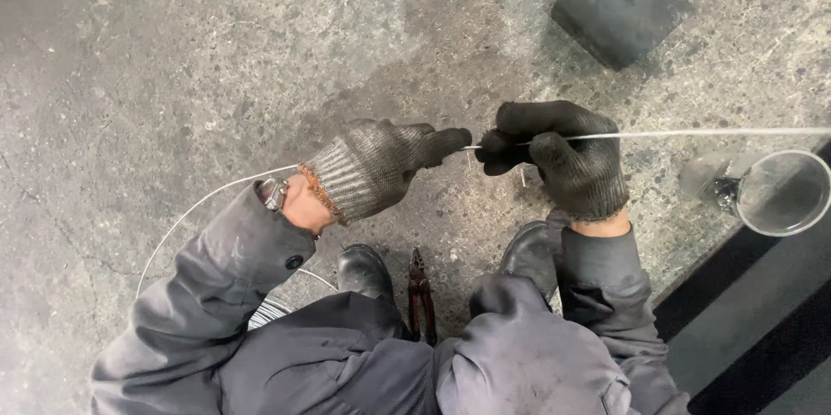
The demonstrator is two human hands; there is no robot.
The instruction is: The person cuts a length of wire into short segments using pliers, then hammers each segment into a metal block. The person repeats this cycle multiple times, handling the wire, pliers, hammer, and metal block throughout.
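Two gloved hands are gripping one thin steel wire (pixel 692 132) just above your boots. Your left hand (pixel 372 168) is pinching it with the fingers closed together, fingertips pointing toward the other glove, and the wire is trailing out behind that wrist in a long pale arc over the concrete floor (pixel 173 60). Your right hand (pixel 558 160) is wrapped shut around the same wire, nearly touching the left fingertips, and from its far side the wire is running off straight and taut. Between your boots, below both hands, red-handled pliers (pixel 421 294) are lying on the floor, untouched. Beyond your right hand a clear round container (pixel 783 194) is sitting, and farther away from that hand a dark square block (pixel 619 4) is resting on the concrete. Judging by the grips, you are working the wire at the spot between your gloves, straightening or bending it; any further pull is calling for both grips clamped firm.
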